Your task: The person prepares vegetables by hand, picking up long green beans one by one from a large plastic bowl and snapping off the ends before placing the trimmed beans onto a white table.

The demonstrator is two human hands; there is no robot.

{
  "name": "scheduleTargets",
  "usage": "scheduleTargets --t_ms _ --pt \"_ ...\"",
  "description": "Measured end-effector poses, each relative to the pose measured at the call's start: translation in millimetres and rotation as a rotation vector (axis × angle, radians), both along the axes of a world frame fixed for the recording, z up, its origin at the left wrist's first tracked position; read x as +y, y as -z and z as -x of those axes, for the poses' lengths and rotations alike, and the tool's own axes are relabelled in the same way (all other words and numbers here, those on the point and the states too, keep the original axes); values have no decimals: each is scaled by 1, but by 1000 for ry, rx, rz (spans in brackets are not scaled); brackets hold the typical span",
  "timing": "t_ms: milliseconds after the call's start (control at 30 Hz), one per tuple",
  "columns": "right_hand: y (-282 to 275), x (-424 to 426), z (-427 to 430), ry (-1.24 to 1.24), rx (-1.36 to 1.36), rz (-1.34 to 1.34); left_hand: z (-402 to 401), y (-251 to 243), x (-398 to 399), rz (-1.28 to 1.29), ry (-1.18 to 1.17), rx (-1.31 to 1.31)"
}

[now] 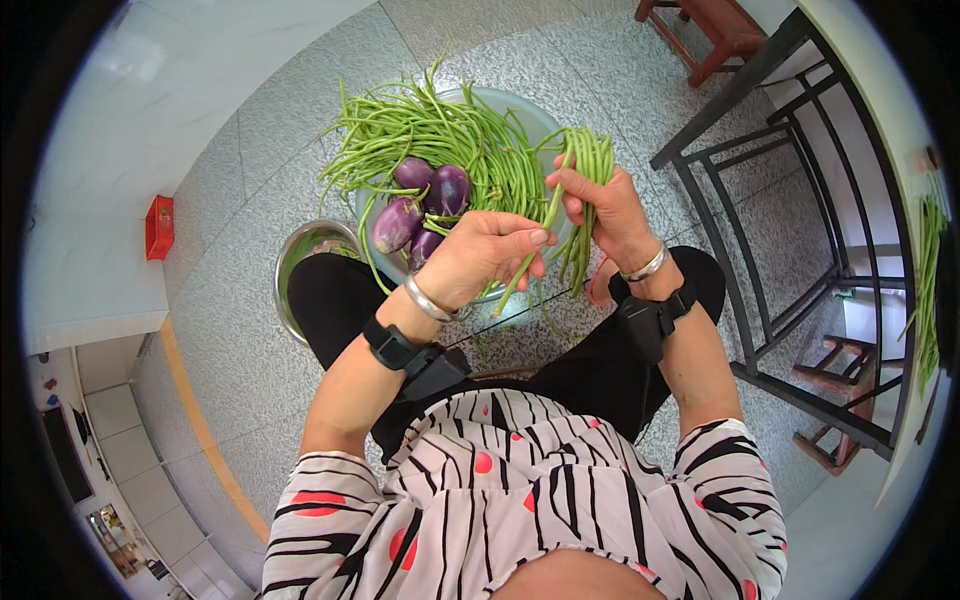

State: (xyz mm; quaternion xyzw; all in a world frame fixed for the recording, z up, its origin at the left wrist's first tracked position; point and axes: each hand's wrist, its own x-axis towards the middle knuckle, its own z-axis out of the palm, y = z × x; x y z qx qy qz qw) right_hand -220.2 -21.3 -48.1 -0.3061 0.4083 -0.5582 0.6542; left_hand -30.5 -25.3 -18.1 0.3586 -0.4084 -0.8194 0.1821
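Note:
A pale blue basin (538, 120) on the floor holds a heap of long green beans (450, 127) and several purple eggplants (450, 189). My right hand (611, 206) is closed around a bunch of long beans (592, 150) at the basin's right side, their ends hanging below the fist. My left hand (499, 247), over the basin's near edge, pinches one bean that slants down from the right hand. A steel bowl (283, 281) with green pieces inside stands at the left, partly hidden by my knee.
A black metal frame (739, 255) of a table stands at the right, with long beans (930, 277) on its top. Red wooden stools (712, 37) are at the upper right and lower right. A red plastic basket (160, 227) is by the left wall.

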Motion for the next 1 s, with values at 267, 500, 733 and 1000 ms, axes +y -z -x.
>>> scheduleTargets --t_ms 267,500,733,1000 --pt "1 -6 13 119 -36 64 -32 1 8 -154 43 -75" --pt "1 -7 10 148 -12 86 -36 5 17 -23 90 -251" --pt "-1 -6 10 163 -15 79 -25 16 26 -13 144 -282" --pt "6 -10 19 214 -140 57 -25 17 33 318 -153 -126"
